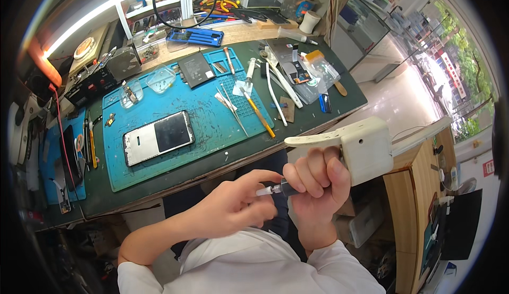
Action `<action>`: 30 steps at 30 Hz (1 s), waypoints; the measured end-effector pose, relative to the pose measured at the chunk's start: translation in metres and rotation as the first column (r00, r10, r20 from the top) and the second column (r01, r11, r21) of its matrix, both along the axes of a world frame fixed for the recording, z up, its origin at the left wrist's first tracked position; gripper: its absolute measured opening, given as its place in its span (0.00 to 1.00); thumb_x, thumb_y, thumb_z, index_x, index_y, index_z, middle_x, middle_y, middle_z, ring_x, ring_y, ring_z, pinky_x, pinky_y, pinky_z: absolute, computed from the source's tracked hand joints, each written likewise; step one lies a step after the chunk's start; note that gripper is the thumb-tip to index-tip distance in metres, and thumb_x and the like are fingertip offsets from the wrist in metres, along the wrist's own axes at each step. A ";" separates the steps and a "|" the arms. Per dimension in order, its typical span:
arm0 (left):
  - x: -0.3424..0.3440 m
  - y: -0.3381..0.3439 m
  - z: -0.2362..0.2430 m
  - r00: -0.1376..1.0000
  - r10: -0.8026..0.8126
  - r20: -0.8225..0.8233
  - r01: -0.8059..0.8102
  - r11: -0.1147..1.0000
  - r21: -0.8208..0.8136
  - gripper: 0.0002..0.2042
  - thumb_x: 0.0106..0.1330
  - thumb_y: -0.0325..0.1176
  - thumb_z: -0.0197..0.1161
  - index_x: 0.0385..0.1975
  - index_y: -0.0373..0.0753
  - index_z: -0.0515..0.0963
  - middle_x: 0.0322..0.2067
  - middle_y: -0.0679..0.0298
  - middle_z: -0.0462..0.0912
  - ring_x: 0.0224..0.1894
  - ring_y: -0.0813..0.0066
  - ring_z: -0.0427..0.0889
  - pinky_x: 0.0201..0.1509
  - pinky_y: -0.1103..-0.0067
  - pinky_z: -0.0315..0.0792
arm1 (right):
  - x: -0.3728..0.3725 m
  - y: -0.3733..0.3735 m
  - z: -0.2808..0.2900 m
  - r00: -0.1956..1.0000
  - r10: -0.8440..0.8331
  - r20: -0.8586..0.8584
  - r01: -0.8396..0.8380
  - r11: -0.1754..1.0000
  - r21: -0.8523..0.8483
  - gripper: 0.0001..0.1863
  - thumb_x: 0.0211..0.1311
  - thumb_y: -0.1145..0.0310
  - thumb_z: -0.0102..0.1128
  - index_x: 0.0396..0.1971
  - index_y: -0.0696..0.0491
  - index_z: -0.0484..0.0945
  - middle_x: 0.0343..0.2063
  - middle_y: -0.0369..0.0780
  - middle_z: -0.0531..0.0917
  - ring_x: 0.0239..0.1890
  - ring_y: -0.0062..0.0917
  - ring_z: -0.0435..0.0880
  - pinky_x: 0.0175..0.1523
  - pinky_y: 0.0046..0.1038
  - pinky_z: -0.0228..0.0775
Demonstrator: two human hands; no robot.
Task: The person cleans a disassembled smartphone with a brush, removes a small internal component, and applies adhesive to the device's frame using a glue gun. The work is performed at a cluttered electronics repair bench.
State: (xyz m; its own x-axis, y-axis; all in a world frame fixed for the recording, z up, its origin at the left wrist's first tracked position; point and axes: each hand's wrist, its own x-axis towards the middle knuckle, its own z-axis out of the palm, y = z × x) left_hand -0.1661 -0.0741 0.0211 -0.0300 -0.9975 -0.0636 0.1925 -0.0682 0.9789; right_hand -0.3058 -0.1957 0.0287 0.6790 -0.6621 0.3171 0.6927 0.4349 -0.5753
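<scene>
My right hand (pixel 321 180) is closed round a dark-barrelled syringe (pixel 288 189) with a clear tip; most of its barrel is hidden in the fist. Beside the tip, my left hand (pixel 244 204) has its fingers curled on a small white nozzle or cap (pixel 263 191) at the syringe's end. Just above my right fist is an off-white boxy piece (pixel 366 150) with a long curved lever; whether the hand bears it I cannot tell. On the blue mat (pixel 212 153) beyond my hands lies an opened phone (pixel 159 139) with a white and black inside.
Tweezers (pixel 233 111), a yellow-handled tool (pixel 259 114) and another syringe (pixel 251 70) lie on the mat's right side. A black battery (pixel 196 70) and a blue phone case (pixel 195 37) sit farther back. White tools (pixel 286 84) and plastic bags are to the right; a wooden cabinet (pixel 408 204) stands beside me.
</scene>
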 end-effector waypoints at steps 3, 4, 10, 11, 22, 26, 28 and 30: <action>-0.002 -0.004 -0.002 0.821 0.208 0.531 -0.020 0.941 -0.337 0.16 0.63 0.36 0.69 0.45 0.35 0.77 0.26 0.63 0.81 0.25 0.75 0.82 0.25 0.78 0.74 | 0.001 0.000 0.002 1.000 0.008 0.001 -0.008 0.999 -0.050 0.17 0.72 0.65 0.49 0.20 0.45 0.61 0.15 0.26 0.60 0.14 0.11 0.61 0.29 0.23 0.60; -0.004 -0.007 -0.008 0.699 0.347 0.625 -0.010 0.879 -0.477 0.16 0.62 0.36 0.70 0.44 0.35 0.77 0.26 0.63 0.81 0.24 0.73 0.81 0.25 0.78 0.74 | 0.001 0.000 0.002 1.000 0.011 -0.001 -0.011 0.998 -0.068 0.17 0.72 0.65 0.49 0.20 0.45 0.61 0.15 0.26 0.60 0.14 0.11 0.61 0.29 0.23 0.60; -0.006 -0.010 -0.017 0.557 0.461 0.691 0.030 0.821 -0.571 0.09 0.60 0.33 0.69 0.29 0.37 0.76 0.18 0.62 0.72 0.18 0.63 0.74 0.21 0.72 0.69 | -0.001 0.004 0.003 0.999 0.002 -0.040 -0.004 0.999 -0.033 0.17 0.71 0.65 0.50 0.20 0.45 0.61 0.15 0.26 0.60 0.14 0.11 0.61 0.28 0.23 0.59; -0.006 -0.007 -0.018 0.556 0.442 0.704 0.044 0.830 -0.556 0.09 0.60 0.33 0.69 0.28 0.37 0.76 0.18 0.61 0.72 0.18 0.62 0.74 0.21 0.72 0.68 | -0.002 0.005 0.003 0.999 0.014 -0.047 -0.015 1.000 -0.006 0.17 0.71 0.65 0.50 0.20 0.45 0.61 0.15 0.26 0.60 0.14 0.11 0.60 0.28 0.23 0.59; 0.019 0.029 -0.024 0.985 -0.081 0.153 0.066 0.993 0.100 0.13 0.78 0.32 0.46 0.34 0.35 0.76 0.20 0.68 0.73 0.22 0.83 0.69 0.27 0.82 0.65 | -0.076 -0.073 0.047 0.876 -0.248 0.413 0.212 0.968 0.131 0.13 0.70 0.70 0.51 0.23 0.48 0.63 0.16 0.28 0.62 0.15 0.14 0.62 0.32 0.24 0.60; 0.017 0.009 -0.038 0.937 0.098 0.336 -0.053 0.989 -0.141 0.08 0.75 0.32 0.54 0.39 0.34 0.74 0.30 0.62 0.78 0.28 0.70 0.75 0.35 0.77 0.71 | -0.064 -0.077 0.032 0.908 -0.172 0.382 0.130 0.982 0.135 0.11 0.70 0.71 0.50 0.25 0.49 0.64 0.18 0.28 0.63 0.16 0.13 0.63 0.32 0.24 0.60; 0.014 0.005 -0.039 0.884 0.146 0.444 -0.051 0.974 -0.219 0.07 0.75 0.32 0.54 0.39 0.35 0.73 0.33 0.59 0.78 0.31 0.67 0.76 0.37 0.76 0.72 | -0.058 -0.072 0.022 0.914 -0.157 0.375 0.100 0.981 0.167 0.10 0.71 0.71 0.49 0.26 0.49 0.64 0.18 0.28 0.63 0.16 0.13 0.63 0.32 0.24 0.60; 0.014 0.006 -0.040 0.883 0.121 0.454 -0.038 0.982 -0.187 0.05 0.74 0.29 0.54 0.41 0.35 0.71 0.35 0.58 0.77 0.34 0.65 0.76 0.39 0.75 0.72 | -0.051 -0.067 0.015 0.923 -0.149 0.355 0.080 0.976 0.202 0.10 0.71 0.71 0.49 0.26 0.48 0.65 0.18 0.28 0.63 0.16 0.13 0.63 0.32 0.24 0.60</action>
State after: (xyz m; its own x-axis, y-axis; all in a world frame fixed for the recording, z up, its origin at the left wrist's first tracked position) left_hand -0.1522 -0.0681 -0.0186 0.0413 -0.9922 0.1174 -0.2858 0.1009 0.9530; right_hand -0.3573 -0.2631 0.0437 0.4543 -0.7976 0.3968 0.8908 0.4121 -0.1915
